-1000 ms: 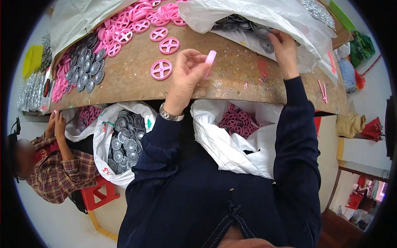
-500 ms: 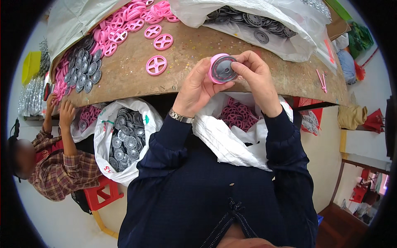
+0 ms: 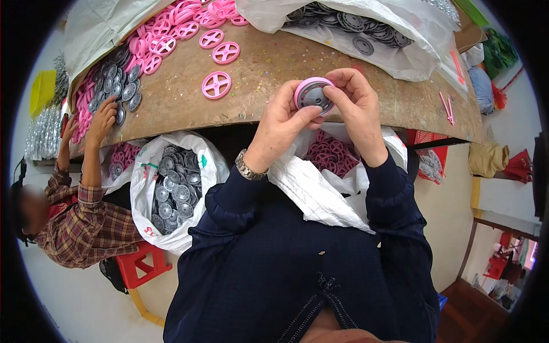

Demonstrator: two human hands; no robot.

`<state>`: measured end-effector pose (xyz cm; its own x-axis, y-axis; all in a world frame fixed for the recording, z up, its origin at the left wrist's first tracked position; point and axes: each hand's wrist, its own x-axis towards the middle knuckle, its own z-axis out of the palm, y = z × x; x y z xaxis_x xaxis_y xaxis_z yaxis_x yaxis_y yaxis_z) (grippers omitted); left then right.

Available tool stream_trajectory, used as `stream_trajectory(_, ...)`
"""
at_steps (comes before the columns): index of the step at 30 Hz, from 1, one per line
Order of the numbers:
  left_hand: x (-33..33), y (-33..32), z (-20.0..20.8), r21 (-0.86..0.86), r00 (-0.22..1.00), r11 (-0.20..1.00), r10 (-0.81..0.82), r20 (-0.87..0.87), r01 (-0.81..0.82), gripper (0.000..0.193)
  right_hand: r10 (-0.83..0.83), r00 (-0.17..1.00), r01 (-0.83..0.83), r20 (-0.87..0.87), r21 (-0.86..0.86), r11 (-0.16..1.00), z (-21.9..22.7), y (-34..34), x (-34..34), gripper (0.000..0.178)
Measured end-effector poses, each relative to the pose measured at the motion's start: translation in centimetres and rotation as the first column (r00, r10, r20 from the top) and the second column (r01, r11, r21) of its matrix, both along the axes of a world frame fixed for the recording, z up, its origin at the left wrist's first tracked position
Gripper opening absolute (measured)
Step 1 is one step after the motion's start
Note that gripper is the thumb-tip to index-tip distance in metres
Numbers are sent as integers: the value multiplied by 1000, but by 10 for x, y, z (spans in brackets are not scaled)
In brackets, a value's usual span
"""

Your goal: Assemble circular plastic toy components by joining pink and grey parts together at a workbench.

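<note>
Both hands are staying raised over the near edge of the surface [image 3: 274,74], the pink ring with its grey disc [image 3: 313,95] turning slightly between them. If the disc is sitting skewed, pressing could be jamming it or popping it down into the white bag [image 3: 320,188] below. Left hand [image 3: 281,123] and right hand [image 3: 355,106] are both pinching the ring narrowly at its rim.

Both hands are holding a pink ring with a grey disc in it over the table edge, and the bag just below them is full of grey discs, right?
Not quite: the head view shows the bag below both hands holds pink wheels.
</note>
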<state>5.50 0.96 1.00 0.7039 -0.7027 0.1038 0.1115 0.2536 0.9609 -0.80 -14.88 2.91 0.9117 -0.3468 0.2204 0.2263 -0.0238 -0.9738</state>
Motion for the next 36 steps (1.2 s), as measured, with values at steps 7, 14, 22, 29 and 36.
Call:
stream_trajectory(7,3,2,-2,14,1000,1000,16,6,-16,28,80,992,-89,-101,-85,992,5,3,-7,20)
stream_trajectory(14,-5,-5,-11,61,957,987,129,259,-149,23,14,998,-16,-57,-38,999,-8,2,-5,11)
stream_trajectory(22,-4,-4,1,187,958,974,71,277,-126,35,53,995,-52,-90,10,999,-10,-5,-5,16)
stream_trajectory(29,-3,0,0,127,993,990,49,110,-63,42,82,994,-81,-75,9,997,-9,2,-10,31)
stream_trajectory(36,-6,6,1,208,941,974,16,338,-91,45,141,984,-141,-106,11,990,-12,-7,-19,33)
